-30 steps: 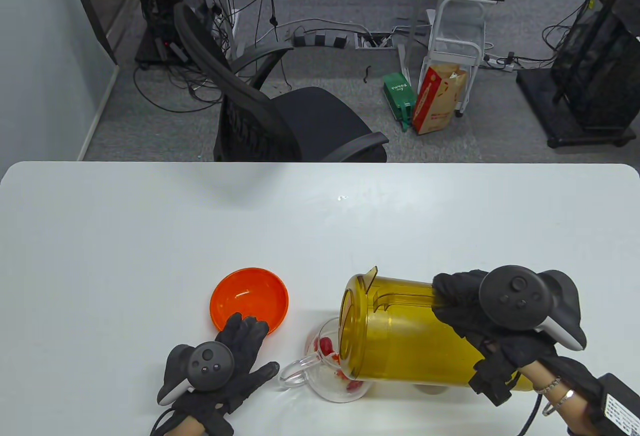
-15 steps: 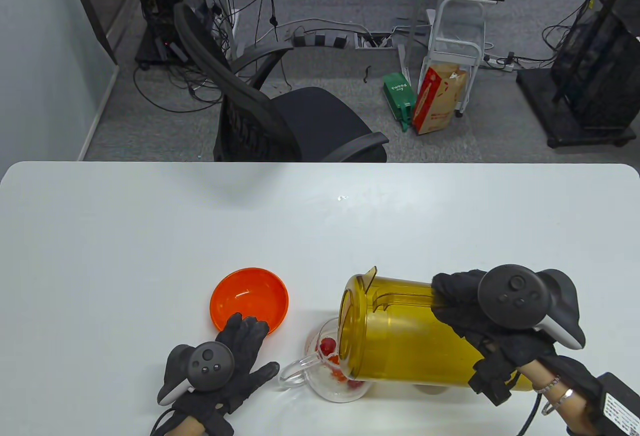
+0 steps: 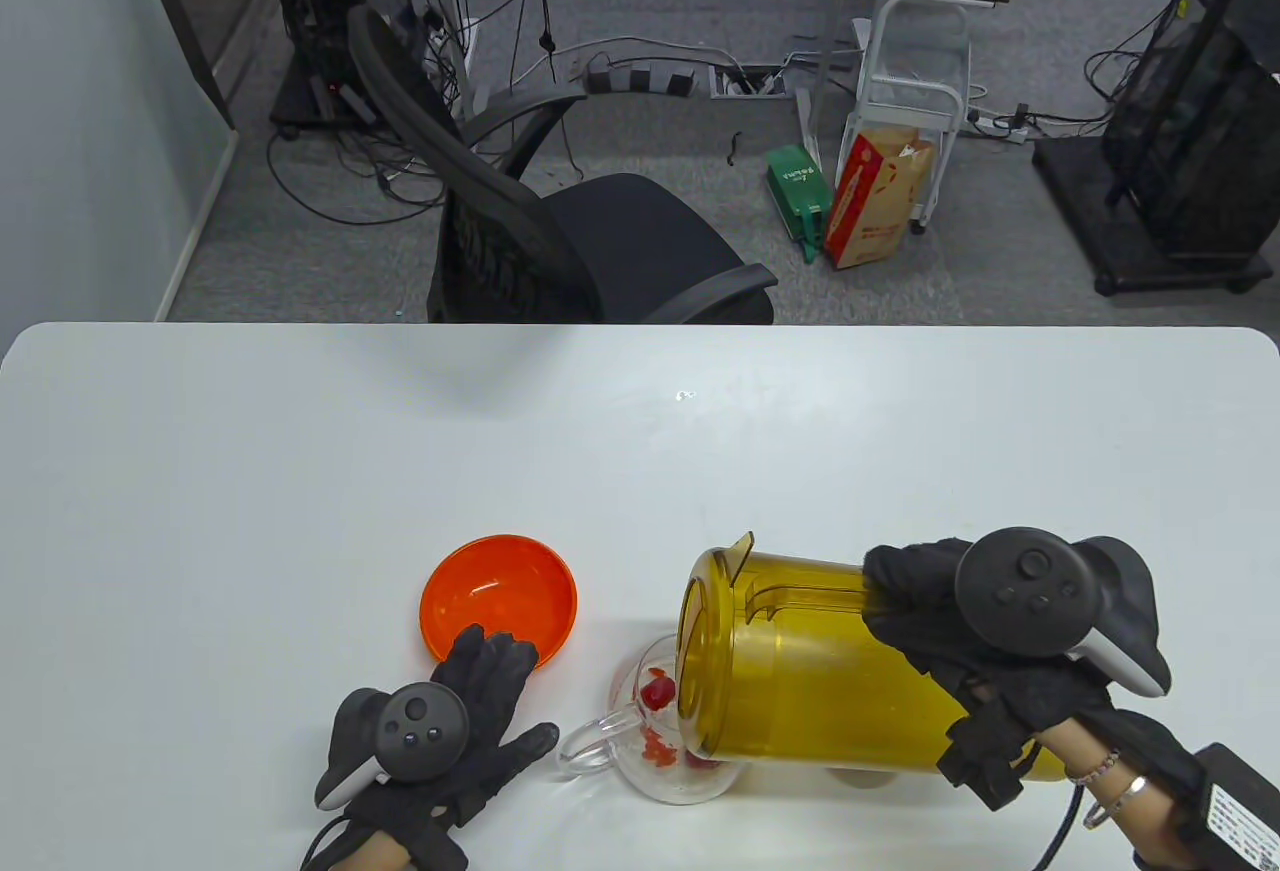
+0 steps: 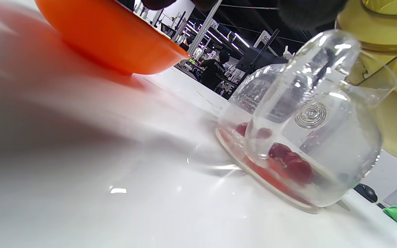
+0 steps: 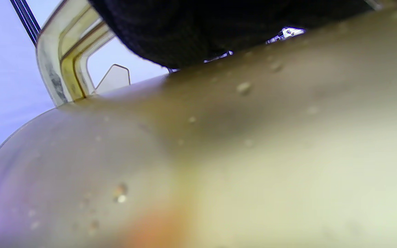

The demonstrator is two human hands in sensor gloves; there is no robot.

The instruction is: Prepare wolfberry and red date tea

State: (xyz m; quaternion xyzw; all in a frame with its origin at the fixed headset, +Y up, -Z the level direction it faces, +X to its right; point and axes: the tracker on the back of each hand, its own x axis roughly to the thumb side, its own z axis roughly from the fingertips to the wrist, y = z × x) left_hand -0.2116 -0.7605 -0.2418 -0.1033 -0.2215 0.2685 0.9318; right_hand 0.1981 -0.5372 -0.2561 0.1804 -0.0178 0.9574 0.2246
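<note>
A clear glass teapot (image 3: 665,741) stands near the table's front edge with red dates and wolfberries (image 3: 657,693) inside; it also shows in the left wrist view (image 4: 308,144). My right hand (image 3: 960,631) grips the handle of a yellow translucent pitcher (image 3: 800,671) and holds it tipped on its side, mouth over the teapot. The pitcher fills the right wrist view (image 5: 219,155). My left hand (image 3: 470,711) rests flat and open on the table just left of the teapot's handle (image 3: 585,746), fingertips at the orange bowl (image 3: 498,601).
The orange bowl (image 4: 109,34) looks empty. A black office chair (image 3: 560,231) stands behind the table's far edge. The white table (image 3: 640,451) stretches wide beyond the objects.
The red pieces in the teapot have shifted and spread. The pitcher stays tipped over the teapot, and both hands have barely moved.
</note>
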